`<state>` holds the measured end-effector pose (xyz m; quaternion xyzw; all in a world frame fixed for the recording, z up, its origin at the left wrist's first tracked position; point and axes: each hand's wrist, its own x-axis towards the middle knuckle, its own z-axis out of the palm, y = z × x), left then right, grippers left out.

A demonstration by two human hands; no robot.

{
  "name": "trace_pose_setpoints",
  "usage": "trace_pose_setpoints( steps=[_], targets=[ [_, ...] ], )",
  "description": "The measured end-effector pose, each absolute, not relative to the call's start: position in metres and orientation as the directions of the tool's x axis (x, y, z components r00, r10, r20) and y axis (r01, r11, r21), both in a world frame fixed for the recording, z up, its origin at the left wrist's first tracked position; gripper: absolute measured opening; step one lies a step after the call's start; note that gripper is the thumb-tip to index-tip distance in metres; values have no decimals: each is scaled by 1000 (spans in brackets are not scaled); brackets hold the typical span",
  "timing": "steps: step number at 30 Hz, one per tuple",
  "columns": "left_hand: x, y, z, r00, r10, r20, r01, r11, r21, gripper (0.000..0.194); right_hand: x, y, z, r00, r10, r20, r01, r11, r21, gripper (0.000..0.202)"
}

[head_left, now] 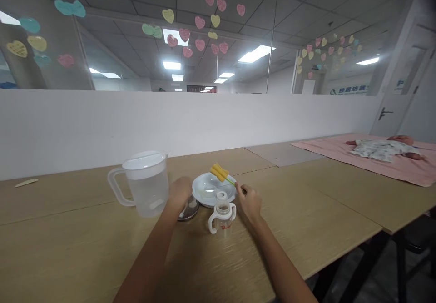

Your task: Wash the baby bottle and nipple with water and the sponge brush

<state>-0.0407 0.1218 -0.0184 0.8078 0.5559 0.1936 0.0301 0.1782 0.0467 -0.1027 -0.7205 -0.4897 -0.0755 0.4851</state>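
Note:
My right hand [250,201] is closed around the thin green handle of a bottle brush with a yellow sponge head [219,172]. The sponge is held above a white bowl [198,197]. My left hand [180,191] is smeared by motion, between the clear pitcher [150,189] and the bowl, over a small metal dish [190,210]. Its fingers cannot be made out. In front of the bowl stands a clear baby bottle [224,226], open at the top, with white side handles. Just behind it is a white bottle part [221,196], partly hidden.
A lidded pitcher holding clear liquid stands left. On the wooden table [306,203], a pink cloth [327,147] at the far right bears a baby-like figure [381,150] in patterned clothing. A pale flat piece [26,183] lies far left. A white wall [204,121] borders the back.

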Motion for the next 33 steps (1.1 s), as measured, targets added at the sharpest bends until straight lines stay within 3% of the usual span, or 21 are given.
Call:
trace_pose_setpoints(
  steps=[8, 17, 25, 28, 33],
  targets=[
    [-3, 106, -39, 549, 751, 367, 648, -660, 380, 30, 178, 46, -103, 512, 658, 552, 763, -53, -645, 59],
    [-2, 120, -57, 540, 764, 353, 653, -645, 398, 44, 179, 48, -106, 502, 647, 574, 774, -40, -632, 60],
    [-1, 110, -29, 447, 725, 524, 614, -674, 410, 34, 177, 45, -103, 524, 616, 588, 761, -28, -649, 63],
    [-6, 107, -8, 296, 742, 602, 563, -645, 517, 37, 176, 43, -101, 539, 580, 611, 747, 4, -664, 64],
    [-9, 104, 10, 107, 816, 568, 200, -577, 792, 37, 175, 42, -102, 522, 547, 655, 742, 88, -665, 61]
  ],
)
